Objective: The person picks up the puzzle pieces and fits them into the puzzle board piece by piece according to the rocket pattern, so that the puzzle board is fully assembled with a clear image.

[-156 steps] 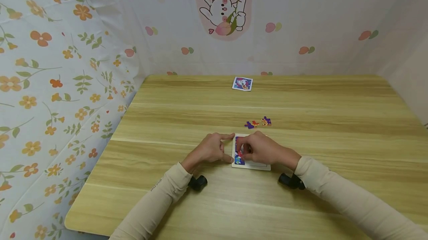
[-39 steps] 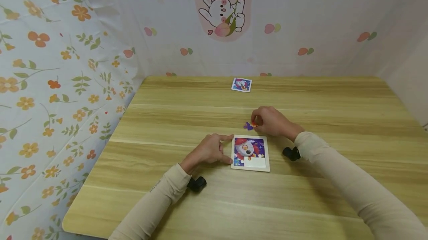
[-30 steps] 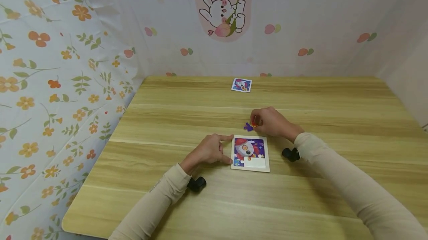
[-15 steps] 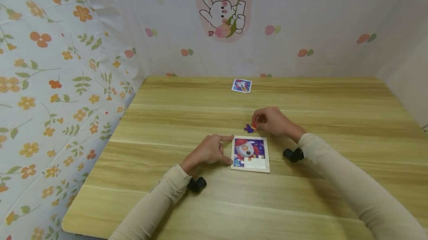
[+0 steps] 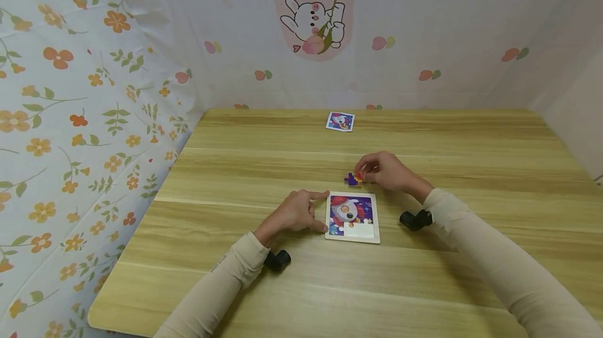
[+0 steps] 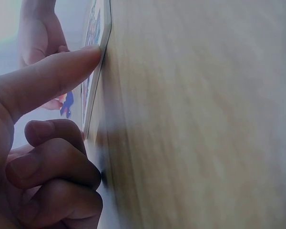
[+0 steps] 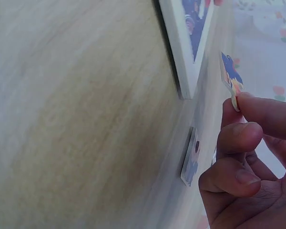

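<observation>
A square puzzle tray (image 5: 352, 240) with a pale rim lies on the table, its picture of a white and red character partly laid; the lower right of the picture area is bare white. My left hand (image 5: 296, 211) touches the tray's left edge with index finger and thumb at two corners; its other fingers are curled in. Beyond the tray, my right hand (image 5: 386, 171) pinches a purple and orange puzzle piece (image 5: 352, 179) between thumb and fingertips. In the right wrist view this piece is tilted off the table. Another puzzle piece (image 7: 190, 162) lies flat below that hand, hidden in the head view.
A small picture card (image 5: 340, 122) with a similar character lies near the far edge of the wooden table (image 5: 264, 160). Floral cloth (image 5: 235, 29) hangs behind the table and on its left. Black wrist cameras (image 5: 278, 260) sit under both wrists.
Five seconds ago my right hand was over the tray; now it is beyond it, at the loose pieces. In the last second it has shifted slightly right with the pinched piece. My left hand stays.
</observation>
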`<action>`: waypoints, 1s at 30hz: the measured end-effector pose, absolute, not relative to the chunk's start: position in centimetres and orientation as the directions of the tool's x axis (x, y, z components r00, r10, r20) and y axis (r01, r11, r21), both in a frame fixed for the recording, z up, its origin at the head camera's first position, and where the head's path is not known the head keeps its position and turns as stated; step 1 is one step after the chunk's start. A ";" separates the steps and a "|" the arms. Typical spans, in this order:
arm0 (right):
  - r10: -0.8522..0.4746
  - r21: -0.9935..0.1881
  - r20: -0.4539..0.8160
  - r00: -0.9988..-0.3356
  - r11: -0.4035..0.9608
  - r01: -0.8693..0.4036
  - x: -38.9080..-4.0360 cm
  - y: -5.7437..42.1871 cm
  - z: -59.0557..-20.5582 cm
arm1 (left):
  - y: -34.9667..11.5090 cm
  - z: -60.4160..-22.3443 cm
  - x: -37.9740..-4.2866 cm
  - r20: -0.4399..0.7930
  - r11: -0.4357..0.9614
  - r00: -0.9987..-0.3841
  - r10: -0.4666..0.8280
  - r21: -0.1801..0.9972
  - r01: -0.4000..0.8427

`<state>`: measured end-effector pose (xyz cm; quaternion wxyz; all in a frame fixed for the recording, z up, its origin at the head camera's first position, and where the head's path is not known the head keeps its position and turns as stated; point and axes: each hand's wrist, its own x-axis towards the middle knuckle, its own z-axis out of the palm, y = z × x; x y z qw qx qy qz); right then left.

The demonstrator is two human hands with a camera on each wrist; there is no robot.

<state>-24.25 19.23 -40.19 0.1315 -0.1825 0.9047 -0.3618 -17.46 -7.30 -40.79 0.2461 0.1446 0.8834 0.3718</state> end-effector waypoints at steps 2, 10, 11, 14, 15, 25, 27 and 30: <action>-0.419 -0.706 -0.114 -0.901 0.672 -0.223 -24.1 19.3 -40.1 | -7.3 -40.8 -17.5 -0.330 0.681 -0.837 0.436 0.729 0.068; -0.440 -0.740 -0.137 -0.888 0.641 -0.203 -23.9 19.7 -39.8 | -7.3 -40.7 -17.5 -0.325 0.683 -0.836 0.442 0.726 0.079; -0.446 -0.747 -0.143 -0.883 0.634 -0.200 -23.8 19.7 -39.8 | -7.3 -40.8 -17.5 -0.323 0.683 -0.835 0.445 0.726 0.083; -0.469 -0.766 -0.161 -0.869 0.615 -0.189 -23.7 19.8 -39.7 | -7.3 -40.8 -17.5 -0.322 0.682 -0.836 0.445 0.726 0.083; -0.473 -0.769 -0.169 -0.865 0.612 -0.185 -23.6 19.8 -39.7 | -7.3 -40.8 -17.5 -0.322 0.682 -0.836 0.444 0.727 0.081; -0.534 -0.810 -0.203 -0.821 0.562 -0.165 -22.7 19.7 -39.6 | -7.4 -40.8 -17.5 -0.323 0.680 -0.832 0.451 0.728 0.086; -0.549 -0.815 -0.200 -0.812 0.553 -0.173 -22.5 19.7 -39.6 | -7.5 -40.9 -17.5 -0.304 0.677 -0.833 0.463 0.728 0.111; -0.570 -0.818 -0.187 -0.800 0.542 -0.194 -22.3 19.6 -39.7 | -7.6 -40.9 -17.5 -0.281 0.669 -0.834 0.476 0.730 0.136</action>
